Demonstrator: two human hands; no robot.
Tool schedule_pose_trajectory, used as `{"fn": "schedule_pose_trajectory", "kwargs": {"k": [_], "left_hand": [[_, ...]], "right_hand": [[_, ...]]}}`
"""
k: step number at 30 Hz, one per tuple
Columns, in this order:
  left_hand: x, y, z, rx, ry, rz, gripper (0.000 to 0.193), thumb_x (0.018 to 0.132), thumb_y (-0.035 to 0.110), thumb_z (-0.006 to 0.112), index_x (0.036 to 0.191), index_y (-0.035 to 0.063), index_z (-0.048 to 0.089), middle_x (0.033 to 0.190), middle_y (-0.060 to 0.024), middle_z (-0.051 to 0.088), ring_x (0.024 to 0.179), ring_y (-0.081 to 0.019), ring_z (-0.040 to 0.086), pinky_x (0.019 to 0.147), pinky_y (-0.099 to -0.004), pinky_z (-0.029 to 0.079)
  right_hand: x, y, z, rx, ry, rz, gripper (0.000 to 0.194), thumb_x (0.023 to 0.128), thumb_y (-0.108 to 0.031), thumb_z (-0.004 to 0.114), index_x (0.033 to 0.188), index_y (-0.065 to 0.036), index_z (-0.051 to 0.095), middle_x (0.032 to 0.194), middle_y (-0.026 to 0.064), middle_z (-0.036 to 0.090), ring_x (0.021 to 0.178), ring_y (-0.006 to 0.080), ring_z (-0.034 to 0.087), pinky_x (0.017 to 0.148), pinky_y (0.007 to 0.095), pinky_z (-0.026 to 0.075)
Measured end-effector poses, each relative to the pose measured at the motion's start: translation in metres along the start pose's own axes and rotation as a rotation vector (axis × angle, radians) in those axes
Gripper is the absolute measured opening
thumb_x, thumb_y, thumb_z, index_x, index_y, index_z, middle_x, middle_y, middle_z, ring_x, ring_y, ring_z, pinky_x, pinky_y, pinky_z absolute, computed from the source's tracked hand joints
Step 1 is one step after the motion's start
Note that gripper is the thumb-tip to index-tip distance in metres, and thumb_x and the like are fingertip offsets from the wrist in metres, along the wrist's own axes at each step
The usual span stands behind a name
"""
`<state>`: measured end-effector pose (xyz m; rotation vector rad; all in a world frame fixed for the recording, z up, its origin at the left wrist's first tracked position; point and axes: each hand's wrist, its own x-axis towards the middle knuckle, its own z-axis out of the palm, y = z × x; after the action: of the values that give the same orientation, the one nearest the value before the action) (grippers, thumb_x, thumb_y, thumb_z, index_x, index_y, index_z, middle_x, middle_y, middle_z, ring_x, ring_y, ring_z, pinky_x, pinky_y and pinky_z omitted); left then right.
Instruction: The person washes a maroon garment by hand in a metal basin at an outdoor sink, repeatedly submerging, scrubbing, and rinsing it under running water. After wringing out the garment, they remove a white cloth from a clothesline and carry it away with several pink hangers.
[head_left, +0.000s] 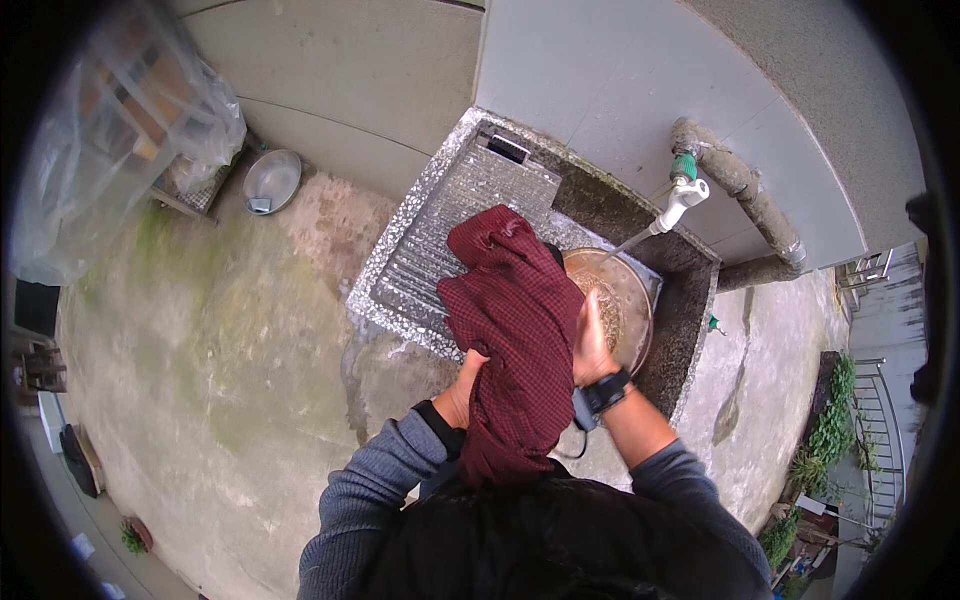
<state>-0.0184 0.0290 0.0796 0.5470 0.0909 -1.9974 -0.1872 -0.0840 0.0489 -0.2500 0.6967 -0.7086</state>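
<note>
A dark red checked cloth, apparently a garment, hangs bunched before me, over the near side of a stone wash sink. My left hand grips its left edge, with the thumb on top. Against the cloth's right edge lies my right hand, one digit stretched forward. Its other fingers are hidden by the fabric, so its grip cannot be made out. Water runs from a white tap into a round basin in the sink's trough. The basin's left part is covered by the cloth.
A ribbed washboard slope forms the sink's left side, with a dark brush at its far end. A thick pipe runs along the wall. On the concrete floor stands a metal bowl beside plastic sheeting.
</note>
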Motion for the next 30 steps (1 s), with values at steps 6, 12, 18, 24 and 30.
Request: {"fn": "schedule_pose_trajectory", "kwargs": {"k": [6,12,18,24,30], "left_hand": [[0.009,-0.011,0.017,0.115,0.032,-0.08,0.067,0.091,0.053,0.041,0.139,0.0071,0.039,0.136,-0.0115,0.049,0.121,-0.0284,0.049,0.106,-0.0423,0.036],[0.013,-0.014,0.023,0.141,-0.081,-0.189,0.07,0.094,0.058,0.036,0.144,0.009,0.031,0.143,-0.01,0.04,0.127,-0.0278,0.042,0.109,-0.0419,0.032],[0.015,-0.019,0.031,0.32,-0.078,-0.231,0.052,0.097,0.038,0.044,0.137,0.0057,0.04,0.134,-0.0099,0.05,0.118,-0.0237,0.051,0.103,-0.0393,0.041],[0.025,-0.032,0.032,0.408,-0.231,-0.178,0.045,0.097,0.028,0.049,0.134,0.0042,0.043,0.13,-0.0088,0.053,0.113,-0.0202,0.055,0.1,-0.0364,0.044],[0.034,-0.041,0.022,0.326,-0.246,-0.209,0.045,0.096,0.028,0.05,0.134,0.0041,0.044,0.129,-0.0087,0.054,0.113,-0.0198,0.054,0.099,-0.0359,0.044]], "right_hand": [[0.022,0.037,-0.006,0.314,-0.256,0.064,0.059,0.096,-0.033,0.049,0.144,-0.005,0.028,0.141,0.0107,0.04,0.13,0.024,0.037,0.107,0.0388,0.033],[0.029,-0.038,-0.001,0.062,-0.279,-0.067,0.053,0.096,-0.028,0.052,0.14,-0.005,0.035,0.136,0.0096,0.047,0.125,0.0221,0.044,0.104,0.0359,0.036],[-0.003,-0.096,0.052,-0.987,-0.174,-0.562,0.046,0.083,-0.005,0.069,0.125,0.001,0.051,0.121,0.0066,0.059,0.109,0.0148,0.054,0.095,0.0312,0.043],[-0.013,-0.096,0.083,-1.692,-0.509,-0.567,0.039,0.08,-0.011,0.066,0.116,-0.001,0.055,0.1,0.0143,0.065,0.092,0.0295,0.063,0.084,0.0363,0.049],[0.0,-0.09,0.056,-1.995,-0.491,-0.49,0.034,0.079,-0.02,0.061,0.107,-0.001,0.058,0.093,0.0224,0.063,0.088,0.0411,0.06,0.079,0.0432,0.049]]}}
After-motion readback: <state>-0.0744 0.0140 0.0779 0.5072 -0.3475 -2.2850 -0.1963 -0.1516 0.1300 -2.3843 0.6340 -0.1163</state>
